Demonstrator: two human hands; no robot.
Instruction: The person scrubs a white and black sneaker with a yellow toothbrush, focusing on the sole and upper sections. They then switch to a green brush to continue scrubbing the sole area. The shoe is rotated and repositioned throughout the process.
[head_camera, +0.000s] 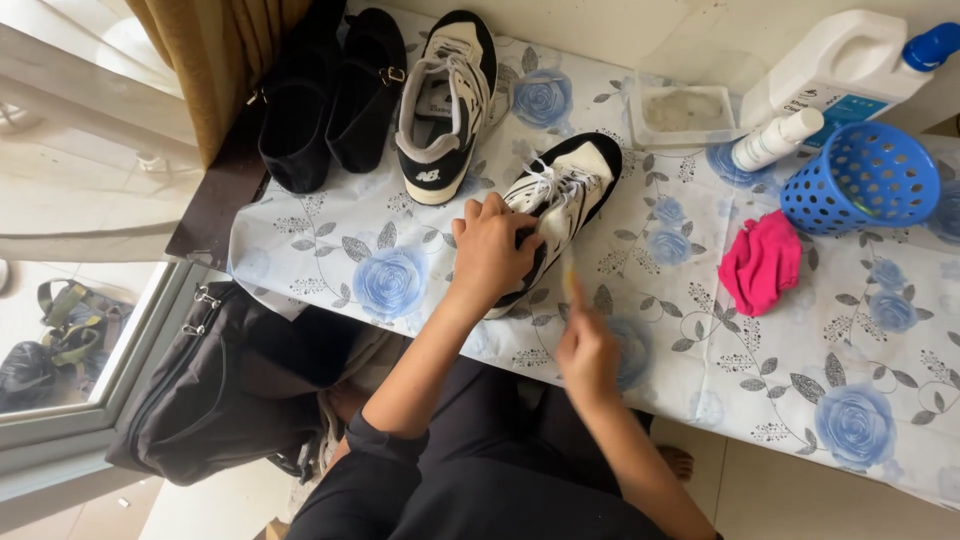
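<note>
The left hand (490, 250) clamps its grip over the black-and-cream sneaker (560, 205), which lies near the counter (700, 330) edge. The right hand (585, 350) pinches a small brush (570, 283) beside it. A hard stroke could push the shoe off, or flick dirt onto the pink cloth (762, 262).

A home: curtain (215, 60), window, floral-clothed table (700, 330).
</note>
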